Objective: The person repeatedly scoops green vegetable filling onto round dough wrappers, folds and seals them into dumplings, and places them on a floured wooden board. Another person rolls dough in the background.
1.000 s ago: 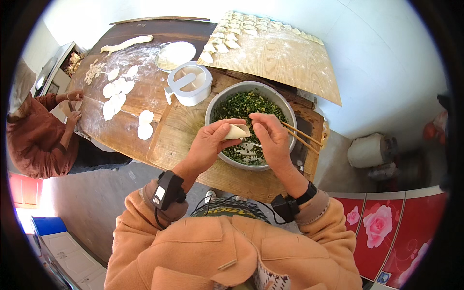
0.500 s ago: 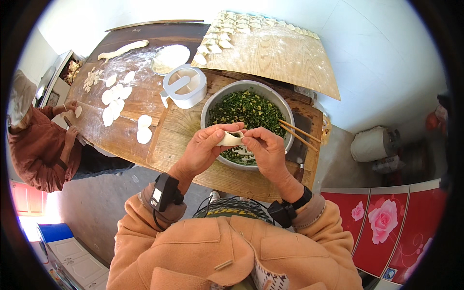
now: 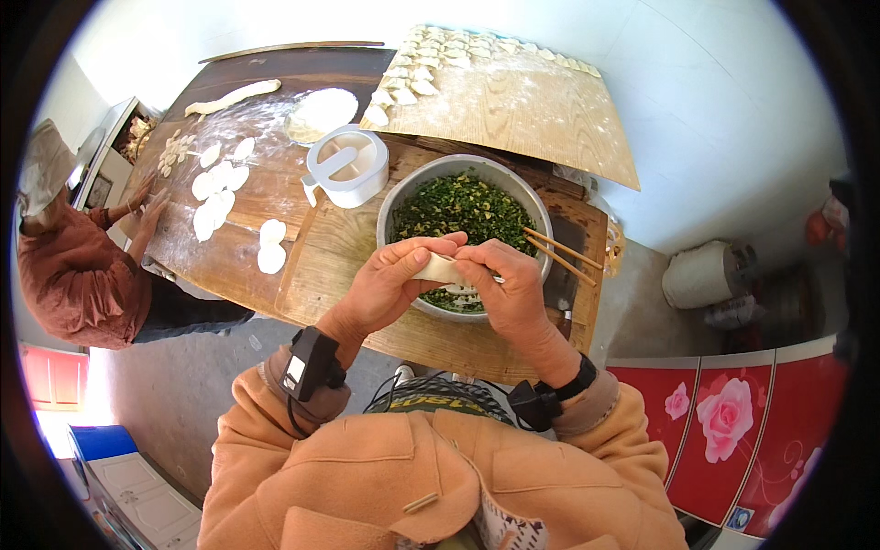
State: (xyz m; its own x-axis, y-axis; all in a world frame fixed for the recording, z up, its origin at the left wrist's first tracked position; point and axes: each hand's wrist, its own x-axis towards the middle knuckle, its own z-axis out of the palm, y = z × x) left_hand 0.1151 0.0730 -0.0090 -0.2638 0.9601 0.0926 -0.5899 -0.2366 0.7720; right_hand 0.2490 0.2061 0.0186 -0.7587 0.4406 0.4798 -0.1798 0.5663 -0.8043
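Observation:
A pale dumpling (image 3: 438, 269) is held between my two hands, above the near side of a metal bowl (image 3: 390, 203). My left hand (image 3: 389, 282) is closed round its left side, thumb lying along the wrapper. The fingers of my right hand (image 3: 500, 277) pinch its right end and upper edge. The wrapper is folded over, and no filling shows. Chopped green filling (image 3: 463, 207) with yellow bits fills much of the bowl. Two wooden chopsticks (image 3: 570, 254) lean over the bowl's right rim.
A white lidded container (image 3: 348, 168) stands left of the bowl. Round wrappers (image 3: 216, 188), a dough roll (image 3: 234, 97) and a flour bowl (image 3: 323, 115) lie farther left. Behind, a board (image 3: 513, 105) carries rows of dumplings (image 3: 440, 46). Another person (image 3: 87, 275) works at the left edge.
The wrapper's opening has been pressed closed, hiding the filling seen before. The other person's hands have come down together onto the table, and the wrapper they held is out of sight.

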